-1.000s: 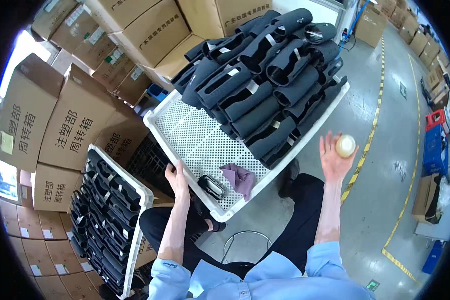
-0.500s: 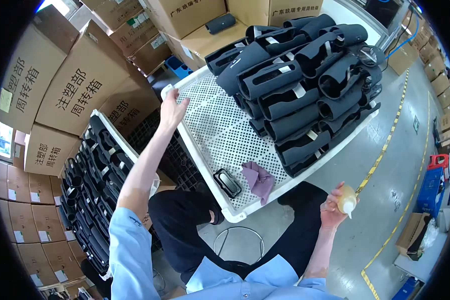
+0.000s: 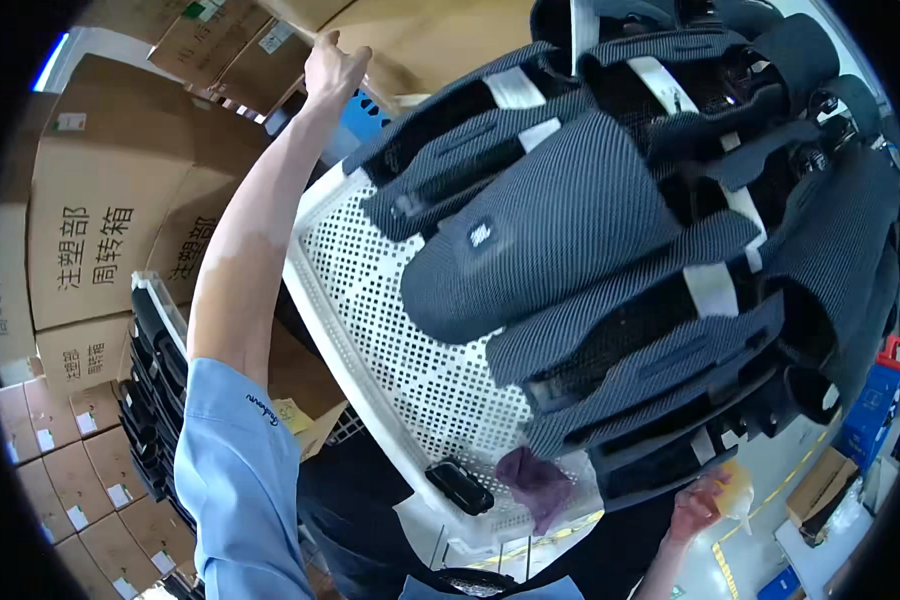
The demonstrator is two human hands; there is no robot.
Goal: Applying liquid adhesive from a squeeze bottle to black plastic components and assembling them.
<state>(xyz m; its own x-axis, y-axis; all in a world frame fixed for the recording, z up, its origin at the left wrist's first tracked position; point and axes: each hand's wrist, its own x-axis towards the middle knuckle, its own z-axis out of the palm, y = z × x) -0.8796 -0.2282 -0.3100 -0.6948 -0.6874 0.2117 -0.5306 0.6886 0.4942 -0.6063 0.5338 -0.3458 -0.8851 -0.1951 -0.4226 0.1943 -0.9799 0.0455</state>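
My left hand (image 3: 335, 68) is stretched far forward past the corner of a white perforated tray (image 3: 355, 340). Its thumb stands apart from the fingers, in front of a cardboard box, and no object shows in it. In my right hand (image 3: 694, 512), at the lower right, is a squeeze bottle (image 3: 736, 490) of yellowish liquid, blurred by motion. Dark fabric-textured cylindrical shells (image 3: 560, 220) with cut-out openings and pale tabs pile up on the tray. At its near edge lie a small black oval part (image 3: 459, 487) and a crumpled purple cloth (image 3: 535, 488).
Large cardboard cartons (image 3: 100, 210) stack up on the left, above a second tray of dark shells (image 3: 155, 390). A blue bin (image 3: 365, 120) sits behind the tray's far left corner. Blue boxes (image 3: 868, 410) and an open carton (image 3: 826, 478) stand at the right, past a yellow floor line.
My left hand has left the tray's rim and reached farther forward. The pile of shells now appears much closer. The bottle is still in my right hand, nearer the pile's lower edge.
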